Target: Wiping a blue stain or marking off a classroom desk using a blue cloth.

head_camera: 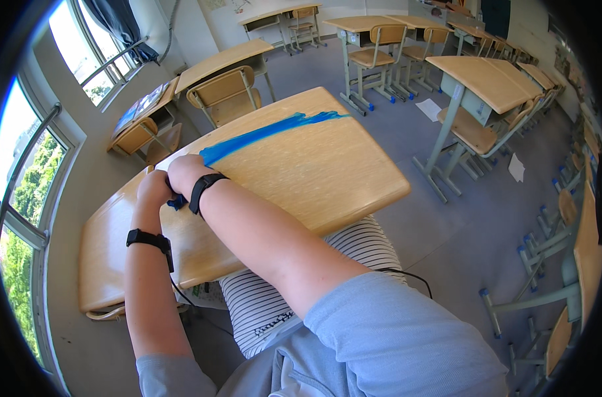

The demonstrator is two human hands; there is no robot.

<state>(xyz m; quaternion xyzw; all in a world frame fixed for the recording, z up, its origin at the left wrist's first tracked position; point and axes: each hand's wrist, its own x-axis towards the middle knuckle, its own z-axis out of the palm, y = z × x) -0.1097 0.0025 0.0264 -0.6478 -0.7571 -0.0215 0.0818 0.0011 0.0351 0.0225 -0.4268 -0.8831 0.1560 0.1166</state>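
A long bright blue strip (261, 139) lies slantwise across the wooden desk (301, 183) before me. It looks thin and flexible, with a ragged, crinkled far end, and its near end runs under my right hand (185, 172). Pressed close beside that is my left hand (153, 187), at the desk's left side. Both hands are closed into fists around the strip's near end, though most of the fingers are hidden. A crumpled dark blue piece (177, 202) pokes out below them, apparently the same material. Each wrist wears a black band.
A second wooden desk (107, 238) adjoins on the left, below the window (33, 173). Ahead stand a chair (226, 94) and more desks. Another desk (489, 84) with a chair is to the right, and paper scraps (516, 167) lie on the floor. Black cables hang near my lap.
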